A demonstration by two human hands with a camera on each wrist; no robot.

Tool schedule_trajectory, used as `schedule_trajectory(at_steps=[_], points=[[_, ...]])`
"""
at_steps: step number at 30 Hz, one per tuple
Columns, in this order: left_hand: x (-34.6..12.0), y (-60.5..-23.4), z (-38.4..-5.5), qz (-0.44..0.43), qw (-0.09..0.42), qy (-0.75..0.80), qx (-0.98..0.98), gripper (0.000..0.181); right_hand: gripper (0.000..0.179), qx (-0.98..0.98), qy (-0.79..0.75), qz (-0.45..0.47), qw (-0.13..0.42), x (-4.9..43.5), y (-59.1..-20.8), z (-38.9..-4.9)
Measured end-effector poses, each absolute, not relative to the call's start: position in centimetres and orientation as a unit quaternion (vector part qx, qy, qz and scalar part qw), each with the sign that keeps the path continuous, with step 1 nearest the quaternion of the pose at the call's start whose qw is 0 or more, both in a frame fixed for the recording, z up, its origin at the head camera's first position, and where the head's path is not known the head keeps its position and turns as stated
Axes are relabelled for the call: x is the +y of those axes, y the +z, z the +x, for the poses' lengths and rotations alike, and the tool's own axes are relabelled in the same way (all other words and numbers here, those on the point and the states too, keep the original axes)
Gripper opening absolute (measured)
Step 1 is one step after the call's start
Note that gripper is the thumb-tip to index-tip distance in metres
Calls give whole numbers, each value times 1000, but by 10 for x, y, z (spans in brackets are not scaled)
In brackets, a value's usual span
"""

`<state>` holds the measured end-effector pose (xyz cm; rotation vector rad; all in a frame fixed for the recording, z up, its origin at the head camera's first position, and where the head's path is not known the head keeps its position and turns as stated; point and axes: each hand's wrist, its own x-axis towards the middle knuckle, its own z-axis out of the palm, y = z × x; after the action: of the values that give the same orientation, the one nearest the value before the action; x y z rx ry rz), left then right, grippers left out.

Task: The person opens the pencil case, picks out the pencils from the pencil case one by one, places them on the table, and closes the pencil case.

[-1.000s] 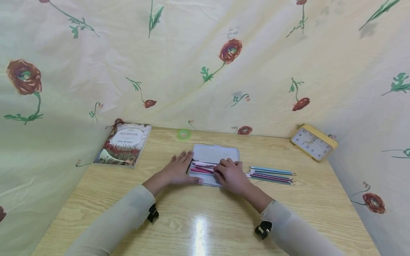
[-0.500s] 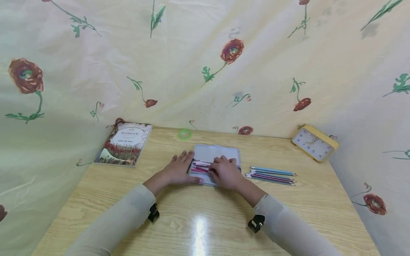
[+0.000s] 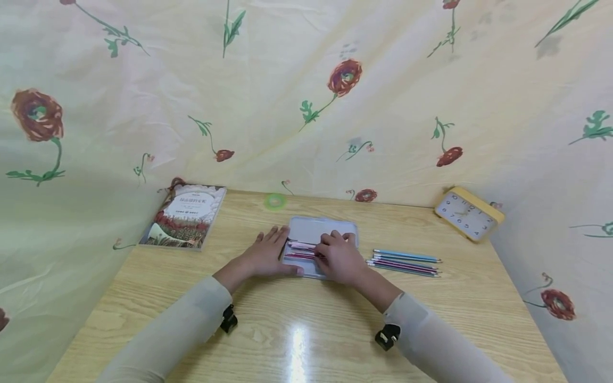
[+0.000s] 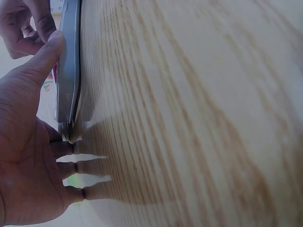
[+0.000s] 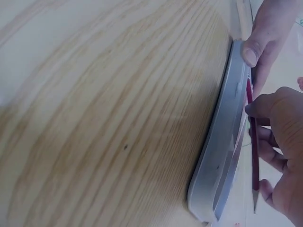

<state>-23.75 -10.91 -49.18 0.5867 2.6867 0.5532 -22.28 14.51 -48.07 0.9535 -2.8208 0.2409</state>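
Note:
An open pale-grey pencil case (image 3: 322,229) lies at the middle of the table, lid tipped back. Inside are several pink and red pencils (image 3: 299,246). My left hand (image 3: 266,256) rests spread at its left end, fingers straight along the side. In the left wrist view, the left thumb (image 4: 49,49) lies on the case's near rim (image 4: 69,66). My right hand (image 3: 342,261) is over the case's right part, fingers bent. In the right wrist view it pinches a dark red pencil (image 5: 255,156), sharpened tip toward the case's right end. Its palm hides part of the tray.
Several blue, purple and green pencils (image 3: 404,263) lie side by side to the right of the case. A yellow clock (image 3: 468,215) stands at the back right, a picture book (image 3: 184,215) at the back left. A green ring (image 3: 275,201) sits near the rear edge.
My right hand has shifted left along the case, its fingers moving among the pencils. The pencils in the tray lie straighter than before. My left hand stays in place.

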Motion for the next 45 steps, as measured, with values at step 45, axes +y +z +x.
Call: schedule_trajectory(at_steps=[45], points=[[-109, -501, -241, 201, 167, 195, 945, 134, 23, -918, 46, 306, 248, 302, -502, -198]])
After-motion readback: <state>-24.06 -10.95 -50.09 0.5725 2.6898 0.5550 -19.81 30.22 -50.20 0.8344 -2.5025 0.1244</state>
